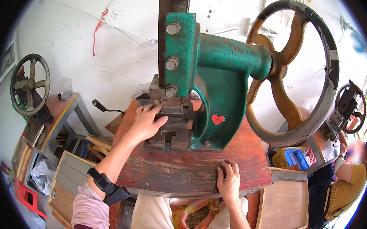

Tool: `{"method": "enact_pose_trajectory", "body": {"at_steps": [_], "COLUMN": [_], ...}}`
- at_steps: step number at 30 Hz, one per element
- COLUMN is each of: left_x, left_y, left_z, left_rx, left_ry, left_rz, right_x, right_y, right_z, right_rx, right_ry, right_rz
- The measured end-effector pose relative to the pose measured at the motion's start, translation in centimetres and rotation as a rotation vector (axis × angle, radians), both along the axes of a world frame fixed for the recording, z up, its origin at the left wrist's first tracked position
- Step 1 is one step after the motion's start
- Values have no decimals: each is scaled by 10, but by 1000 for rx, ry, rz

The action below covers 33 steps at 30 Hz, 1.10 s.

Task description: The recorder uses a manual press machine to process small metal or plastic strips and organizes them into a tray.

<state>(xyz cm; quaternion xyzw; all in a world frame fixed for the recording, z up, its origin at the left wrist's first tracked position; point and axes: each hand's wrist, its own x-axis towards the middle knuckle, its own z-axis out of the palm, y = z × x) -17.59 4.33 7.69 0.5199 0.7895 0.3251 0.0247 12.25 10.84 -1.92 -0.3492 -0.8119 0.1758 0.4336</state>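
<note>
Standing over everything, a green press (228, 100), mounted on a reddish wooden table (165, 172); on the press's right, a big spoked handwheel (278, 64), untouched by either hand. Beside the table's front corners, a left tray (62, 199) and a right tray (281, 204), both partly lined with grey ridged strips (75, 170). Beneath the ram (160, 91), a dark die block (170, 135); below the table edge, an orange bag (212, 219) of small pieces (197, 217). At the table's front edge, the right hand (229, 180), loosely curled, nothing visible in it. At the die block's upper left, the left hand (150, 122), fingers bent, thumb stretched out; impossible to tell whether pinching anything. Right by those fingertips, a fine-ridged grey piece (172, 110) atop the die block. Worst risk, probably: crushed fingers, from any turn of the handwheel with fingertips so near the ram. Also possible: a crooked pressing, from an uneven nudge.
</note>
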Motion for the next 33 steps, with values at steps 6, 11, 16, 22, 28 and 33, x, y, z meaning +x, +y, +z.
{"method": "enact_pose_trajectory", "body": {"at_steps": [6,11,16,22,28,33], "left_x": [2,-1,3,-3,-2,8], "left_y": [-1,-6,-4,-3,-6,-1], "left_z": [-1,-1,2,0,3,0], "left_rx": [-45,-34,-35,-56,-40,-100], "left_ry": [40,-10,32,78,31,157], "left_rz": [43,-2,23,27,10,78], "right_x": [-1,0,0,-2,-2,2], "right_y": [0,-3,-3,-3,-1,-2], "right_z": [-2,2,3,5,4,7], "right_rx": [21,19,7,-4,-3,-10], "right_ry": [-15,-29,-28,-29,-16,5], "right_rz": [-1,3,-2,4,1,8]}}
